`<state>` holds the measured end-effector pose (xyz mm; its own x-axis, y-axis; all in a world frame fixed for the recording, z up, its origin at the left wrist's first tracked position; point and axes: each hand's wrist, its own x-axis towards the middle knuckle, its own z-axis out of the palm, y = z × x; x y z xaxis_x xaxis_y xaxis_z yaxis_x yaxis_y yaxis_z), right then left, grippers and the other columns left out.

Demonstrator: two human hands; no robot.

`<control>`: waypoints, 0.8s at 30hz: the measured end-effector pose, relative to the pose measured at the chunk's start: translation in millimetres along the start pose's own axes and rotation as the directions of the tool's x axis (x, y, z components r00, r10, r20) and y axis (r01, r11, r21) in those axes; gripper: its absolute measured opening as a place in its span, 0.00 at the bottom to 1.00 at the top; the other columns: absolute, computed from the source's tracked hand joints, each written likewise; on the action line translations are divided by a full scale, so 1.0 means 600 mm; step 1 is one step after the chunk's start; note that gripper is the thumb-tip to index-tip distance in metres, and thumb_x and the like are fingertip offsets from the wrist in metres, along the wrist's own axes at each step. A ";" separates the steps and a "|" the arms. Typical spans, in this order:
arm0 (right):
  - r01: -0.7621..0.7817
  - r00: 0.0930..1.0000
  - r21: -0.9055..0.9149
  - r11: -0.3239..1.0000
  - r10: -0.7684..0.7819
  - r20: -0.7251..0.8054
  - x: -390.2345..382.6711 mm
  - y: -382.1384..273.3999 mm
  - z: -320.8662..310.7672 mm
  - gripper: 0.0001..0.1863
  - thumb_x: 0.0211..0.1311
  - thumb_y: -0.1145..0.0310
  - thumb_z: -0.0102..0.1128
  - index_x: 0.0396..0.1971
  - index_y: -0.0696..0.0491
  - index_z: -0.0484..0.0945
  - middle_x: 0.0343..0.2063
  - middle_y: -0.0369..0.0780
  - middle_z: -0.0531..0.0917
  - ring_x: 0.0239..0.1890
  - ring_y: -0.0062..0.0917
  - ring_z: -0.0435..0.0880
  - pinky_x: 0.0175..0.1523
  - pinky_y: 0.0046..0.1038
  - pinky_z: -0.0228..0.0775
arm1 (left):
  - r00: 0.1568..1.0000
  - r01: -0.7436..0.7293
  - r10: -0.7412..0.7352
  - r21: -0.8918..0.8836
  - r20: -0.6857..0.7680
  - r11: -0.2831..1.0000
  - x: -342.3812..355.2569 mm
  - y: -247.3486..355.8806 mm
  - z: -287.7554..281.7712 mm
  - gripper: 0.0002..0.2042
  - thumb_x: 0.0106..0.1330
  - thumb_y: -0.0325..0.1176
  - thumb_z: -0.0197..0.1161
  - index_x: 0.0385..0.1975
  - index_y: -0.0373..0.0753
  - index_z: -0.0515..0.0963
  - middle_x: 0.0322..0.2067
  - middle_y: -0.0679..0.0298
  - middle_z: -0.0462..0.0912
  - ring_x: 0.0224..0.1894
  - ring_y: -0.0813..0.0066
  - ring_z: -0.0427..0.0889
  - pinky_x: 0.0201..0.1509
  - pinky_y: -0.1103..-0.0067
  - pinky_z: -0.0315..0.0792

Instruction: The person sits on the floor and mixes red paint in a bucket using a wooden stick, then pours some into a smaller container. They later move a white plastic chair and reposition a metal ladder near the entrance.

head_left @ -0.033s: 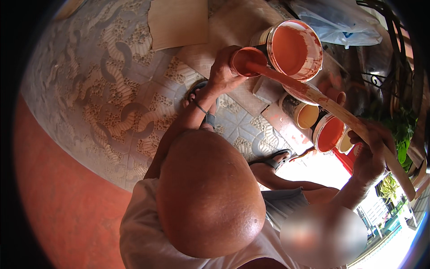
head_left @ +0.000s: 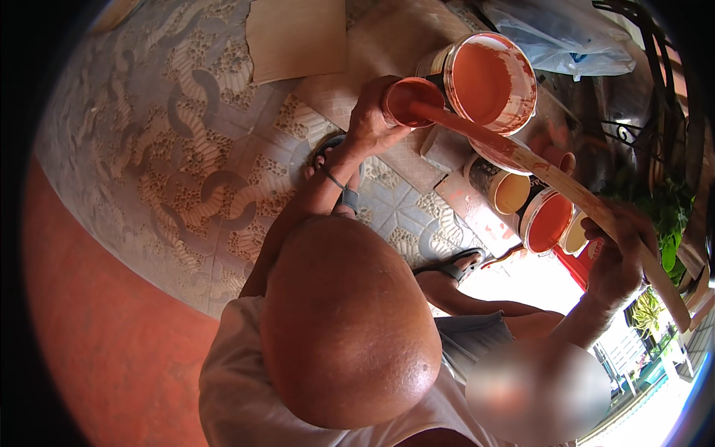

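The left hand [head_left: 370, 123] grips a small orange-filled paint cup [head_left: 412, 102]; the right hand [head_left: 618, 257] clasps a long paint-coated wooden stick [head_left: 551, 179]; beside it, the large orange paint bucket [head_left: 488, 80] looks mixed, pouring apparently unfinished.

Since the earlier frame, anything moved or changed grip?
Nothing visibly changed. The left hand grips the small orange cup beside the big paint bucket; the right hand holds the long wooden stick, its tip at the cup.

A patterned tile floor [head_left: 186, 171] is seen beside a plain reddish strip [head_left: 97, 350]. A cardboard sheet [head_left: 294, 37] and a plastic bag [head_left: 551, 37] are laid above; green leaves [head_left: 670, 216] are seen right.
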<state>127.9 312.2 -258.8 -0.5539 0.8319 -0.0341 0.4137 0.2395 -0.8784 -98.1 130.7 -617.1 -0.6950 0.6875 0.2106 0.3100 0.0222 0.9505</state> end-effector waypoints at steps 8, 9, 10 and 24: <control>-0.137 0.949 -0.081 0.987 0.107 -0.297 -0.028 0.056 -0.081 0.14 0.75 0.67 0.62 0.45 0.65 0.85 0.40 0.49 0.89 0.36 0.35 0.87 0.42 0.36 0.80 | 0.992 0.128 -0.128 -0.125 0.009 0.984 0.013 0.013 0.001 0.42 0.51 0.25 0.85 0.69 0.37 0.71 0.63 0.56 0.82 0.65 0.64 0.84 0.70 0.67 0.80; -0.158 0.937 -0.145 0.977 0.102 -0.333 -0.031 0.068 -0.090 0.14 0.77 0.66 0.62 0.47 0.65 0.84 0.42 0.50 0.89 0.38 0.36 0.87 0.43 0.38 0.81 | 0.994 0.109 -0.109 -0.170 0.009 0.979 0.014 0.015 0.001 0.43 0.51 0.25 0.85 0.69 0.36 0.70 0.63 0.56 0.82 0.65 0.64 0.83 0.70 0.67 0.79; -0.172 0.936 -0.204 0.964 0.096 -0.337 -0.035 0.077 -0.100 0.14 0.78 0.67 0.62 0.47 0.65 0.84 0.42 0.50 0.89 0.39 0.37 0.87 0.44 0.38 0.81 | 0.994 0.110 -0.109 -0.201 0.015 0.973 0.019 0.016 0.002 0.43 0.51 0.25 0.85 0.69 0.36 0.70 0.64 0.56 0.82 0.66 0.65 0.83 0.71 0.67 0.79; -0.171 0.888 -0.242 0.955 0.043 -0.457 -0.020 0.143 -0.087 0.12 0.76 0.72 0.64 0.48 0.68 0.83 0.44 0.50 0.88 0.47 0.46 0.92 0.55 0.40 0.93 | 0.996 0.075 -0.087 -0.245 -0.038 0.967 0.029 0.026 0.013 0.44 0.49 0.29 0.87 0.69 0.39 0.70 0.63 0.55 0.81 0.66 0.60 0.83 0.69 0.65 0.80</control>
<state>207.6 348.8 -309.0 -0.1436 0.9783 0.1496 0.6652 0.2074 -0.7173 -100.3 149.0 -600.5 -0.7431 0.6552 0.1358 0.0885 -0.1049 0.9905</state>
